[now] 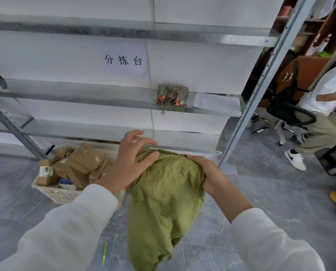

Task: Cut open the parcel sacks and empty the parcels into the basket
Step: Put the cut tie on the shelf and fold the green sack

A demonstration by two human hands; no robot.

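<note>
A limp, coarse-woven green sack [167,202] hangs between two white-sleeved arms. The right hand [204,173] grasps a fold at its side. The left hand [132,159] rests on top, thumb flat, fingers lifted and spread, gripping nothing. Just left, a cream lattice plastic basket [51,192] holds brown cardboard parcels [79,163]. Beyond, a folded sack [173,94] lies on a galvanised metal shelf [85,97].
</note>
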